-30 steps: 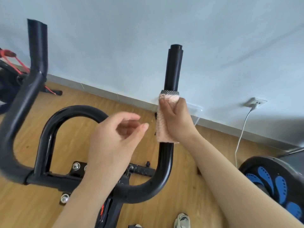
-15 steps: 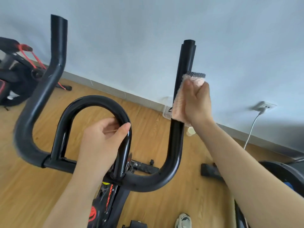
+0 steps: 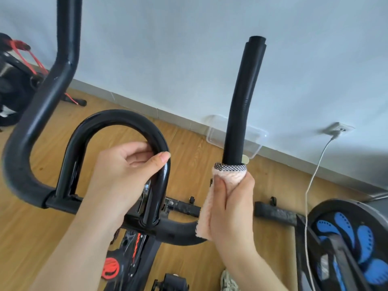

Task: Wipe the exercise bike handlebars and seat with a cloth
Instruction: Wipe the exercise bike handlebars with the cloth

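The black handlebars (image 3: pixel 35 127) of the exercise bike fill the view, with an upright grip at each side and a glossy inner loop (image 3: pixel 117 118) in the middle. My right hand (image 3: pixel 233 208) is wrapped around the lower part of the right upright grip (image 3: pixel 243 106), clamping a pink cloth (image 3: pixel 228 177) with a dark mesh edge around the bar. My left hand (image 3: pixel 123 173) grips the right side of the inner loop. The seat is out of view.
A wood floor runs to a pale wall. A clear plastic box (image 3: pixel 254 139) lies by the baseboard. A white cable (image 3: pixel 312 181) hangs from a wall socket (image 3: pixel 338 129). A blue-patterned machine (image 3: pixel 344 238) stands at right, another black-and-red machine (image 3: pixel 14 80) at left.
My right hand slid the cloth up the right grip, then back down to its lower part. My left hand moved from open air onto the inner loop and closed on it.
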